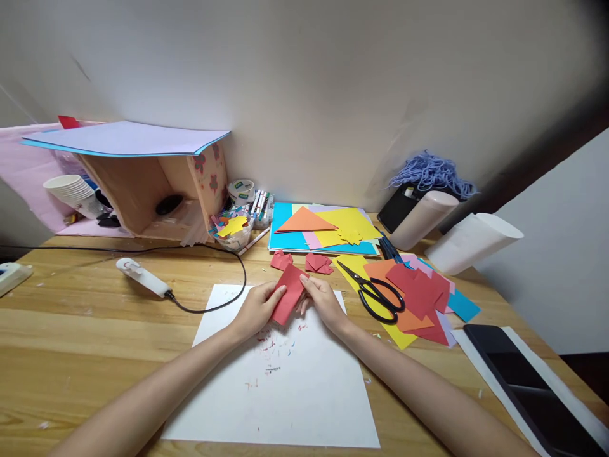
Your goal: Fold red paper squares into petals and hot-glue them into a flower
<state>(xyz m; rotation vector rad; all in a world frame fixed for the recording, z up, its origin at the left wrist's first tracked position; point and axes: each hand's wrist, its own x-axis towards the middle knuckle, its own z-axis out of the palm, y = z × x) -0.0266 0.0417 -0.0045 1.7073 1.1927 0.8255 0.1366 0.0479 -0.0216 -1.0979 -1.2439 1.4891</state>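
Between my two hands is a red sheet of paper point(288, 297), tilted and held just above a large white sheet point(285, 400) marked with coloured specks. My left hand point(257, 309) pinches its left edge, thumb on top. On the upper right edge, my right hand point(323, 301) grips it with the thumb near the corner; some fingers are hidden beneath. Just beyond the hands lie two folded red paper pieces, one on the left point(281, 259) and one on the right point(318, 263). Black-handled scissors point(375, 294) rest to the right on coloured paper scraps point(423, 295).
A glue gun point(143, 278) with a black cord lies at the left. Behind are a cardboard box point(209, 171), a cup of scraps point(235, 235), markers point(261, 202) and stacked coloured paper point(285, 241). Paper rolls point(425, 219) and a phone point(518, 381) occupy the right.
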